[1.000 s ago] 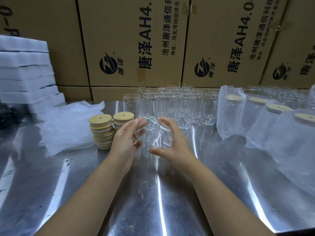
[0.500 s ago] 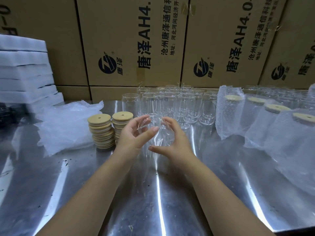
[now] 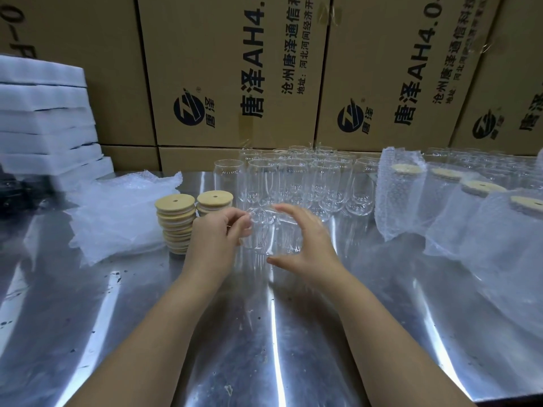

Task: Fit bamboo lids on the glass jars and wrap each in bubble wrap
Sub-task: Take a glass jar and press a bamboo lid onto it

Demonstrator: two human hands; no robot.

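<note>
Head view has the glass jar at centre, held just above the desk between both hands, so clear that its outline partly melts into the reflections below. Its long axis appears tilted, with the rounded base towards the far side, though I cannot tell the lean for sure. The left hand takes the jar's left side with its fingers curled in and pinching the glass. The right hand spans the right side, fingers spread over the top and thumb underneath, so the jar sits in the curve between them. No lid is on this jar yet.

The relation that matters lies to the left: two stacks of bamboo lids stand upright just beside the left hand, almost touching its knuckles, while the right hand is well apart from them with the jar in between. By my judgement the left hand is the one to let go and reach for a lid, leaving the right to steady the jar mouth-up.

Farther left lies a loose pile of bubble wrap. Behind the hands stands a cluster of bare jars, and to the right a row of wrapped jars with lids fitted. Cardboard boxes wall the rear
</note>
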